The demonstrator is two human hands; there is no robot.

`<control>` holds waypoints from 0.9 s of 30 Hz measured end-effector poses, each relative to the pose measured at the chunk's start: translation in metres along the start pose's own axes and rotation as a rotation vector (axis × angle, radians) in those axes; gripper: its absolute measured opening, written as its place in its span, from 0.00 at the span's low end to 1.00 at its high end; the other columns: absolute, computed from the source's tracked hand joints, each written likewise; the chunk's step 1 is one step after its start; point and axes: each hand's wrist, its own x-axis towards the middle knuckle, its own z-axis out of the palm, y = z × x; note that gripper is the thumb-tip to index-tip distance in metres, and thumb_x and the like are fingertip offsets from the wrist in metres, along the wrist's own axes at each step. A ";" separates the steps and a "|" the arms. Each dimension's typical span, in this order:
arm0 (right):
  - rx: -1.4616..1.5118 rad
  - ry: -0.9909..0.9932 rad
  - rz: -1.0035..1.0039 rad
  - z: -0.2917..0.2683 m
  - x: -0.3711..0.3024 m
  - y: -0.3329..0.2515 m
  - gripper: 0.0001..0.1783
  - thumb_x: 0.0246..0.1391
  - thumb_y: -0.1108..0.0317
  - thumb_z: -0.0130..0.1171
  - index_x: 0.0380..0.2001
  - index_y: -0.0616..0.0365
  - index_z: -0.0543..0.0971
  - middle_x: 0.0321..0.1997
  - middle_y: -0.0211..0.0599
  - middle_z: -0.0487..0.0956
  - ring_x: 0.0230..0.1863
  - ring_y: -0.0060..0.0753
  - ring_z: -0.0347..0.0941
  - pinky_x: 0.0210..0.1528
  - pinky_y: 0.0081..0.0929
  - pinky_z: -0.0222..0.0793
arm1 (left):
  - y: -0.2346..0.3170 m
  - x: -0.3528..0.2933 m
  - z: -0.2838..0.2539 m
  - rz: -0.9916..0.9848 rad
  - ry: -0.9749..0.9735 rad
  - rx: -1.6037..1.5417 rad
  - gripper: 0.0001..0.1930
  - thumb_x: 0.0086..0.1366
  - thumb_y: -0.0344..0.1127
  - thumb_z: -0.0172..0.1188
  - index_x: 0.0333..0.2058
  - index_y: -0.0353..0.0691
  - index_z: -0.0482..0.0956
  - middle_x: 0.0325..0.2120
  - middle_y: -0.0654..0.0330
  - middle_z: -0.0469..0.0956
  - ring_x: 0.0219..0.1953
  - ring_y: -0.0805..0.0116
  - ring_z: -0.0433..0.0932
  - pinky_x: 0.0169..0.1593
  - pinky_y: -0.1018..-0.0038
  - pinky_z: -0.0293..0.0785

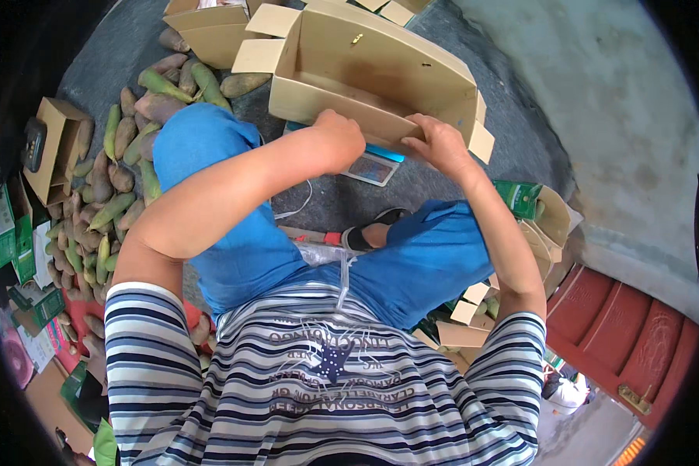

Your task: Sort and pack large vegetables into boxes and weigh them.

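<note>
An open cardboard box (pixel 373 66), long and brown, stands tilted in front of my knees, its flaps spread and its inside bare. My left hand (pixel 338 140) is closed at the near wall, its fingertips mostly hidden. Farther right along the same rim, my right hand (pixel 439 147) pinches the wall with the thumb on the near side and the fingers over the edge. Beneath the box, partly covered by it, lies a flat device (pixel 373 168) with a pale frame and a blue edge, perhaps a scale.
Many long green and purplish-brown root vegetables (pixel 113 202) are heaped on the left. A second carton (pixel 213 31) stands beyond them and a small one (pixel 54 147) at far left. Cartons (pixel 547 221) and a red wooden door (pixel 625 330) are on the right. A white cord (pixel 299 206) lies near my knee.
</note>
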 end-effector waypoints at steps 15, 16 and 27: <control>0.125 1.040 -0.437 -0.198 -0.178 -0.114 0.21 0.51 0.65 0.50 0.48 0.64 0.69 0.43 0.45 0.75 0.44 0.37 0.71 0.45 0.28 0.67 | -0.002 -0.005 -0.007 -0.017 0.067 -0.091 0.15 0.51 0.42 0.61 0.31 0.36 0.77 0.33 0.50 0.75 0.38 0.52 0.75 0.41 0.61 0.71; 0.125 1.046 -0.441 -0.196 -0.180 -0.115 0.21 0.51 0.65 0.50 0.48 0.64 0.69 0.43 0.45 0.75 0.44 0.37 0.71 0.45 0.28 0.67 | -0.004 -0.007 -0.008 0.009 0.095 -0.080 0.15 0.50 0.42 0.61 0.30 0.36 0.77 0.33 0.49 0.75 0.37 0.52 0.75 0.41 0.61 0.71; -0.035 1.460 -0.623 -0.202 -0.195 -0.112 0.22 0.52 0.61 0.49 0.47 0.65 0.69 0.43 0.47 0.74 0.41 0.38 0.71 0.41 0.27 0.68 | 0.020 -0.005 -0.017 0.020 0.143 0.067 0.11 0.51 0.32 0.53 0.34 0.40 0.77 0.33 0.54 0.75 0.38 0.58 0.75 0.39 0.61 0.70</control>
